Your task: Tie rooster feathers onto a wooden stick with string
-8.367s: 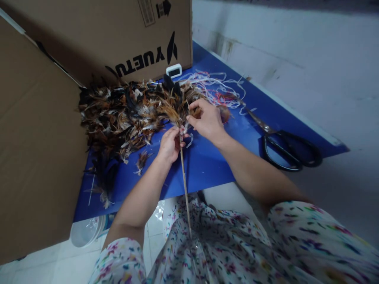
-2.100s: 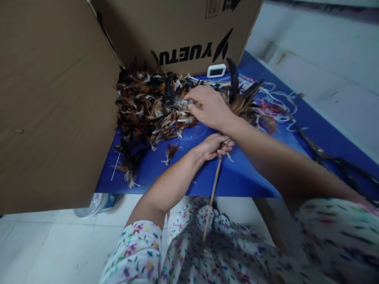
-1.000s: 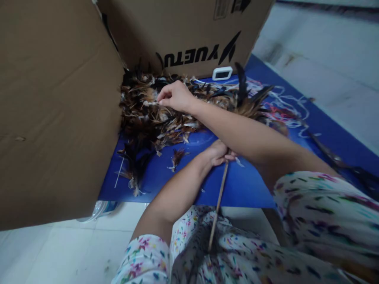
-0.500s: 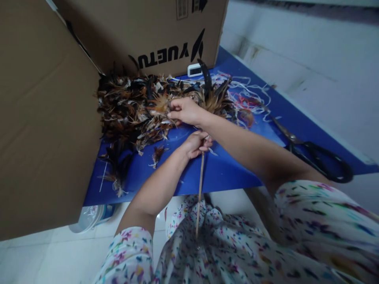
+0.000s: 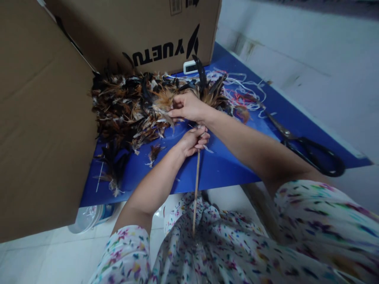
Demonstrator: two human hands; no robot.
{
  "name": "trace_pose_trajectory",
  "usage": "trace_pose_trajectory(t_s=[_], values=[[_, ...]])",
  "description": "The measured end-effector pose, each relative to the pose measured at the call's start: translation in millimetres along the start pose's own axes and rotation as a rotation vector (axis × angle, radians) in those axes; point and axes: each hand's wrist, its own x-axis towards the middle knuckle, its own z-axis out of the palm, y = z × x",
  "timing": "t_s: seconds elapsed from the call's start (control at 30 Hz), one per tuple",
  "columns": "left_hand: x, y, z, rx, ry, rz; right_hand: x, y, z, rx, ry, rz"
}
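My left hand (image 5: 194,141) is closed around the upper part of a thin wooden stick (image 5: 196,177), whose lower end reaches down to my lap. A pale strip (image 5: 208,149) sticks out beside its fingers. Just beyond it, my right hand (image 5: 189,107) pinches a tuft of orange-brown feathers (image 5: 164,99) at the near edge of a large heap of brown and black feathers (image 5: 121,104). Behind the right wrist, long dark feathers (image 5: 201,77) stand up, their lower ends partly hidden.
Large cardboard boxes (image 5: 38,118) stand left and behind on the blue table (image 5: 225,167). Black-handled scissors (image 5: 299,142) lie at right, near tangled white and red strings (image 5: 244,92). A small white device (image 5: 190,67) sits at the back. Loose feathers (image 5: 114,169) lie near the front-left edge.
The right hand has shifted slightly right, away from the heap, and the orange-brown tuft has come with it. My left hand keeps its hold on the stick. The whole view has drifted a little.
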Motion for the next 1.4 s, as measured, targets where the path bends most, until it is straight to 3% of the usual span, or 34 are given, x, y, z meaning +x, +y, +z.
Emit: trace_pose_trajectory(t_s=[0.2, 0.47, 0.8, 0.93, 1.17, 1.4], values=[[-0.4, 1.3, 1.5, 0.026, 0.007, 0.010, -7.6, -0.2, -1.1, -0.002, -0.010, 0.050], [-3.3, 2.6, 4.5, 0.040, 0.039, 0.003, -21.2, -6.8, -25.4, -0.144, 0.044, -0.047], [-4.1, 3.1, 6.5, -0.018, 0.064, -0.018, -68.1, 8.5, -55.7, 0.214, 0.327, -0.031], [-5.0, 3.1, 7.8, -0.023, 0.090, -0.022, -74.3, 21.1, -67.3, 0.174, 0.421, -0.007], [-7.3, 11.9, 10.7, -0.058, 0.084, -0.088, -79.8, 17.8, -69.9, 0.144, 0.323, 0.036], [-8.2, 12.6, 11.7, -0.052, 0.118, -0.072, -86.0, 9.7, -66.4, 0.041, 0.234, 0.076]])
